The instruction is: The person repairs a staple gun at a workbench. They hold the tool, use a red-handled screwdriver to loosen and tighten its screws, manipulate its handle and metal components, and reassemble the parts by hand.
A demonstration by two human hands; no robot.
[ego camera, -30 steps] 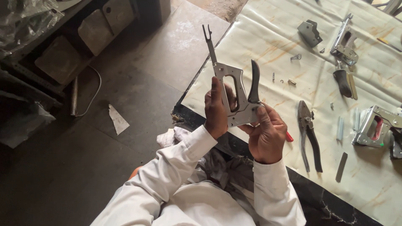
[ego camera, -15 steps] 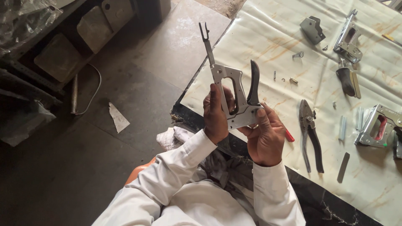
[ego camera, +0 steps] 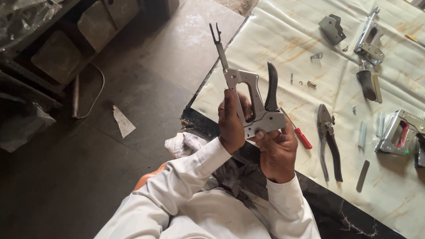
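At frame centre, both hands, left (ego camera: 231,121) and right (ego camera: 278,150), close their fingers around the stiff, seemingly heavy metal stapler (ego camera: 254,104), best gripped by its frame.

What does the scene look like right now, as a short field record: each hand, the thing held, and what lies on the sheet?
left hand: grips the staple gun body from the left side, fingers through its handle opening
right hand: supports the staple gun body from below
staple gun body: grey metal, held upright above the sheet's edge, black lever on its right, thin forked rod sticking up from the top
pliers: lie on the sheet, right of the hands
red-handled screwdriver: on the sheet beside the right hand
second staple gun: on the sheet, far right
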